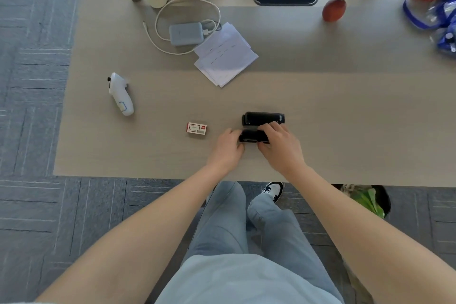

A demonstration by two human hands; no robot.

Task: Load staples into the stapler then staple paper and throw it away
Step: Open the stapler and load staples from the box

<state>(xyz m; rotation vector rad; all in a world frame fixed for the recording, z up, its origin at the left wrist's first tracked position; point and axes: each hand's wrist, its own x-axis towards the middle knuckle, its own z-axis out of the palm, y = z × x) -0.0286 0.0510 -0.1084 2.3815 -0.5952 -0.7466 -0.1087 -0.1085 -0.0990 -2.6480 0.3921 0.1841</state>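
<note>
A black stapler (264, 118) lies on the table with its top swung open away from me; its lower part (251, 136) sits between my hands. My left hand (228, 145) grips the lower part's left end. My right hand (278, 144) covers its right end, fingers curled over it. A small red and white staple box (196, 129) rests just left of my left hand. A loose stack of white paper sheets (225, 55) lies farther back at the table's middle.
A white handheld controller (121, 94) lies at the left. A grey power bank (186, 33) with a white cable sits behind the paper. An orange-red ball (333, 10) and blue bags (434, 12) are at the back right. A bin with a green liner (370, 201) stands under the table's front edge.
</note>
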